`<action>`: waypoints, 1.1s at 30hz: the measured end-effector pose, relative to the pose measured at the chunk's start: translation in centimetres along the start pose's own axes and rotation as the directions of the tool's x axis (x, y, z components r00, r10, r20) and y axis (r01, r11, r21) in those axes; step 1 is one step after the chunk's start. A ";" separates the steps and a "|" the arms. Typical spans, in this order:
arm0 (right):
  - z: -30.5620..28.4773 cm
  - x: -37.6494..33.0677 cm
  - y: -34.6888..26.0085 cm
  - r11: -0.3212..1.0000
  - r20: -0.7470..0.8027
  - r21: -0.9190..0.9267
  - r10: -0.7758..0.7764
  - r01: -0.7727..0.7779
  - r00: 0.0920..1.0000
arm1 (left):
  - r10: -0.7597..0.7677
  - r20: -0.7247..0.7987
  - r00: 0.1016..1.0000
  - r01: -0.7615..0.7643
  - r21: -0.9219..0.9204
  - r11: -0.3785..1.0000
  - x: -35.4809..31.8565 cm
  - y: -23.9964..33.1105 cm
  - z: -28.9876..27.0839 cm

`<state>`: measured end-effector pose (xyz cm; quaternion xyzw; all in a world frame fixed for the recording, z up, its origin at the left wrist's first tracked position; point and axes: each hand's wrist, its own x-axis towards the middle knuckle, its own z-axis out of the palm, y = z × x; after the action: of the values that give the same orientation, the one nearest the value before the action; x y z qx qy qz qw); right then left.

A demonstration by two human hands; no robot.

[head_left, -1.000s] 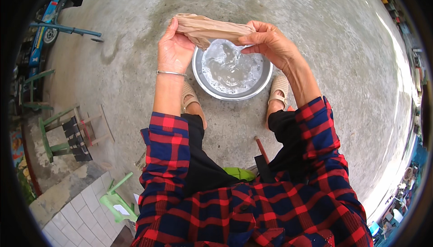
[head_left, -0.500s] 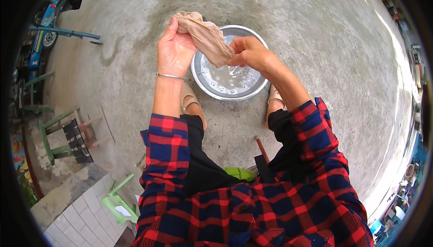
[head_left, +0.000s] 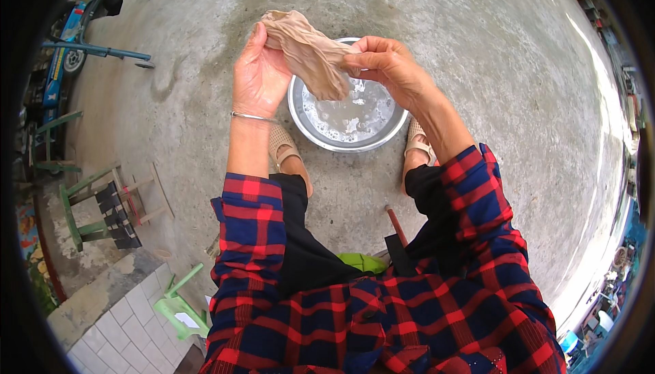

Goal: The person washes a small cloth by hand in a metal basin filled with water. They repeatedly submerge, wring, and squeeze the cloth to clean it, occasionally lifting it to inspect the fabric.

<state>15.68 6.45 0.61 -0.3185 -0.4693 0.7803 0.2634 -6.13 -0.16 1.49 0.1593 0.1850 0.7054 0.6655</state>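
Note:
A wet, wrinkled beige cloth [head_left: 310, 52] is stretched between my two hands, above a round metal basin [head_left: 300, 118]. My left hand [head_left: 263, 77] grips its left end, palm turned up and thumb pressed on the fabric. At the other end, my right hand [head_left: 389, 67] pinches the cloth's edge between thumb and fingers. The lower part of the cloth hangs loose over the basin. Sudsy, greyish water [head_left: 355, 116] with patches of foam lies in the basin, which stands on the concrete floor between my sandalled feet.
A wooden stool frame [head_left: 112, 203] with dark straps stands on the left. Nearer, a light green plastic chair [head_left: 181, 306] sits beside white tiles [head_left: 129, 326]. Blue metal legs [head_left: 102, 50] reach in at the far left. Assorted items line the right rim.
My right hand has moved slightly up and right, spreading the cloth wider. My left hand has shifted a little up and left, and more of the cloth's lower part hangs down.

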 end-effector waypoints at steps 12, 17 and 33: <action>-1.0 0.2 0.3 0.992 -0.255 0.128 0.012 0.022 0.967 | 0.082 0.019 0.996 -0.080 -0.076 0.994 0.1 1.2 -1.1; -0.9 0.3 0.5 0.998 -0.257 0.028 -0.048 0.057 0.965 | 0.099 -0.024 0.995 -0.101 -0.067 0.993 0.1 1.1 -1.2; 1.9 -0.6 -1.1 0.914 -0.144 -0.280 -0.344 0.295 0.928 | 0.036 -0.015 0.999 -0.026 0.422 0.906 -0.4 -2.0 2.2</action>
<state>14.75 5.41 2.43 -0.3414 -0.5836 0.6261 0.3885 -3.29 -0.37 2.45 0.2943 0.3376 0.6610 0.6020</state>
